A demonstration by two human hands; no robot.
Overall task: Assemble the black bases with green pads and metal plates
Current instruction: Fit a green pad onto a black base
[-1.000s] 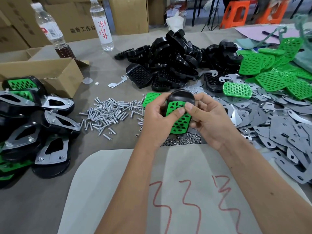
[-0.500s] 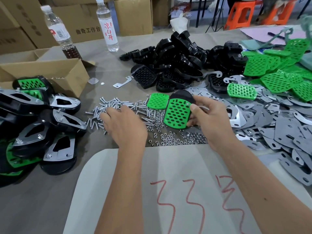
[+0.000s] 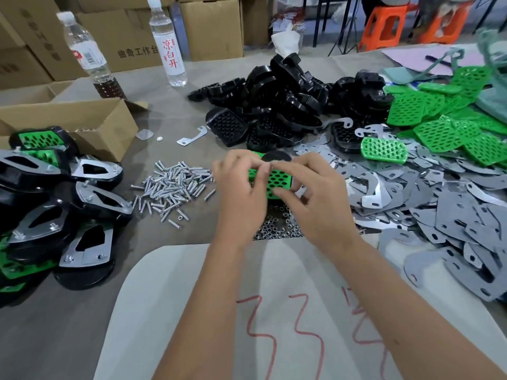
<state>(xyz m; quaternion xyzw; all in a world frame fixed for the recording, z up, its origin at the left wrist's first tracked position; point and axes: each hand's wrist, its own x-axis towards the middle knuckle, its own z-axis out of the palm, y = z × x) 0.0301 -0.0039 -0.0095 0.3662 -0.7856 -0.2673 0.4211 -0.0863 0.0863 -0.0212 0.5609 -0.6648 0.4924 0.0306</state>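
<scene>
Centrally, the pile of black bases (image 3: 277,105) serves as the landmark. Right of the pile lie loose green pads (image 3: 444,124), one of them (image 3: 384,150) resting alone on a wide spread of grey metal plates (image 3: 444,209) in front of and right of the pile. A single small plate (image 3: 192,137) lies just left of the pile. Nearer the viewer and left of the pile is a scatter of silver screws (image 3: 171,185); a heap of small nuts (image 3: 277,229) lies nearer still, partly hidden by the hands. Far left of the pile sits an open cardboard box (image 3: 82,124), with finished assemblies (image 3: 55,204) stacked in front of it. Behind and left of the pile stand two bottles: a clear one (image 3: 168,42) printed in red "凉白开", and one holding dark liquid (image 3: 90,58), its label too blurred to read. A carton (image 3: 131,37) behind them reads "曲奇工作台". Orange stools (image 3: 384,26) stand far behind the pile. A pale sheet (image 3: 192,311) with red handwritten strokes lies nearest the viewer.

In front of the pile, the workpiece (image 3: 277,181), a black base faced with a perforated green pad, is held above the nuts. The right hand (image 3: 315,193) grips its right edge with curled fingers. The left hand (image 3: 241,187) covers its left side, fingertips pinched together at the upper edge; what it pinches is too small to identify.
</scene>
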